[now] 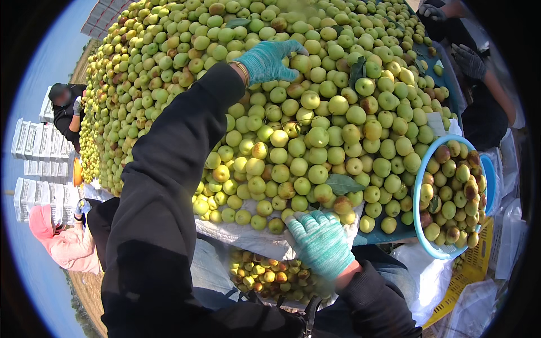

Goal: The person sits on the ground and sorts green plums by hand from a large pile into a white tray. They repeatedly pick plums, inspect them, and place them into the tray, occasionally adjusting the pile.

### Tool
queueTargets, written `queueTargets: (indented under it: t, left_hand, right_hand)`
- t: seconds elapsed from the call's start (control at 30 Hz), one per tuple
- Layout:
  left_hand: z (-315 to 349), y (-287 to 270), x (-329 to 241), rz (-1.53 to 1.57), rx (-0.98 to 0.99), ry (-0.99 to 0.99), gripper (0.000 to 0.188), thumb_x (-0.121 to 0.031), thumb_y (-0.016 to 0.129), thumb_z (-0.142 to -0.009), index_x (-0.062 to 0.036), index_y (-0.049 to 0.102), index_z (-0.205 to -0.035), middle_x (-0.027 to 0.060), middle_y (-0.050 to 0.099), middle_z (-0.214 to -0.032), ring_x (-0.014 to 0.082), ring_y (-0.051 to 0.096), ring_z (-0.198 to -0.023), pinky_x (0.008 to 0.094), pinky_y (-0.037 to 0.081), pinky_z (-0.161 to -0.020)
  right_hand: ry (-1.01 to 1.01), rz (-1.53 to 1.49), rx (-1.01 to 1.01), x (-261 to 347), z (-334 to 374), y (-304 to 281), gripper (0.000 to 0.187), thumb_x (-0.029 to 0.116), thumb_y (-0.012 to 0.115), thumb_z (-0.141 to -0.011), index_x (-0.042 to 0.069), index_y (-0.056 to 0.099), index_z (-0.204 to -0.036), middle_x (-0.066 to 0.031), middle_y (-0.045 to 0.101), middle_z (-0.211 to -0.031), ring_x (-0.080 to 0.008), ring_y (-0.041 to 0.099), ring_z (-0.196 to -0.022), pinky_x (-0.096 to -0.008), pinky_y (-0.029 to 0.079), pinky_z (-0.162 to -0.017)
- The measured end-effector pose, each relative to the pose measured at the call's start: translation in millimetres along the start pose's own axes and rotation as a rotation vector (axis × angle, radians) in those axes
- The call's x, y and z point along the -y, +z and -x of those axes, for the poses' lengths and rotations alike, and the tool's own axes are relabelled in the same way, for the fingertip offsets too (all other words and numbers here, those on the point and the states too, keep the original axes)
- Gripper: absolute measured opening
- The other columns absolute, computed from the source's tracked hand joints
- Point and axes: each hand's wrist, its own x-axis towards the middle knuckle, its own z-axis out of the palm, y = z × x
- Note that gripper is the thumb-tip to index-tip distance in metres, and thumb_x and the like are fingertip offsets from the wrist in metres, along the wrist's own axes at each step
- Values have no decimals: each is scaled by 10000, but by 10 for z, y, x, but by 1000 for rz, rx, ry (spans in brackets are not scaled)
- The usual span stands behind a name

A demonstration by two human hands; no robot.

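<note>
Teal-gloved hands (321, 243) apart, left (267, 62) outstretched over fruit (318, 137).

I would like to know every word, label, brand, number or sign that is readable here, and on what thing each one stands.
No text is readable anywhere in this view.
Green fruit: no readable labels.
Blue basket: no readable lettering.
White stacked crates: any marks are too small to read.
Yellow crate: partly covered; nothing readable.
</note>
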Motion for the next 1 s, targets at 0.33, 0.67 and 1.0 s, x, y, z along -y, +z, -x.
queueTargets:
  t: [0.33,0.67,1.0]
  left_hand:
    - [756,-49,-664,220,-400,289,521,-109,809,-702,-111,601,-1180,44,625,-1112,173,622,-998,289,520,-879]
    - [946,-193,-907,105,-435,295,500,-160,825,-697,-88,617,-1146,56,641,-1031,178,649,-903,281,536,-806]
    - [3821,167,-248,99,-938,-745,457,-102,748,-775,-15,566,-1185,75,640,-1048,154,615,-920,289,509,-831]
  right_hand:
    - [-4,-6,-12,111,-66,-13,332,201,601,-785,22,605,-1065,-104,622,-987,-252,604,-890,-380,476,-781]
    - [-8,-38,-17,152,-100,72,337,205,627,-771,30,603,-1058,-96,627,-988,-248,606,-891,-379,473,-775]
    - [-34,-72,-98,181,-140,-1,215,149,662,-806,50,643,-995,-111,654,-940,-291,612,-834,-392,491,-748]
